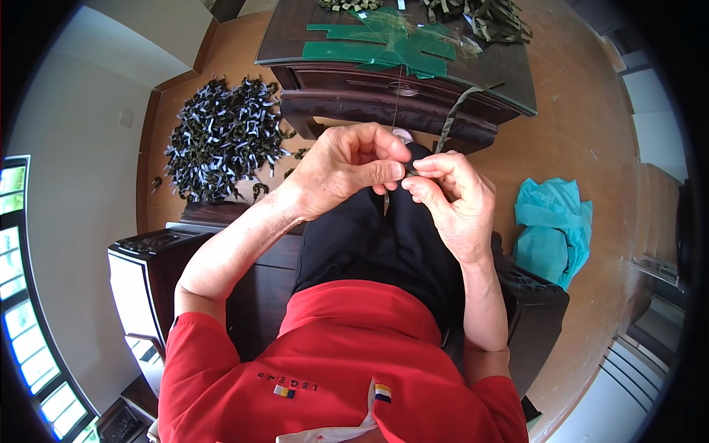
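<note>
Strap [452, 118] partly hidden, pinched in right hand [465, 203], left hand [341, 168] narrow, its hold unclear

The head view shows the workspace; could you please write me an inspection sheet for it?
Surface: dark wooden table, green strips across its top.
Job's things: small dark piece at the fingertips; olive strap running from the table's edge toward the right hand.
Clutter: dark-and-white pile on the floor at left; turquoise bag at right.
Hands: right pinches the small dark piece; left hand beside it, grip unclear.
Cables: nothing seen; one thin thread below the strips.
Surroundings: windows at left.
</note>
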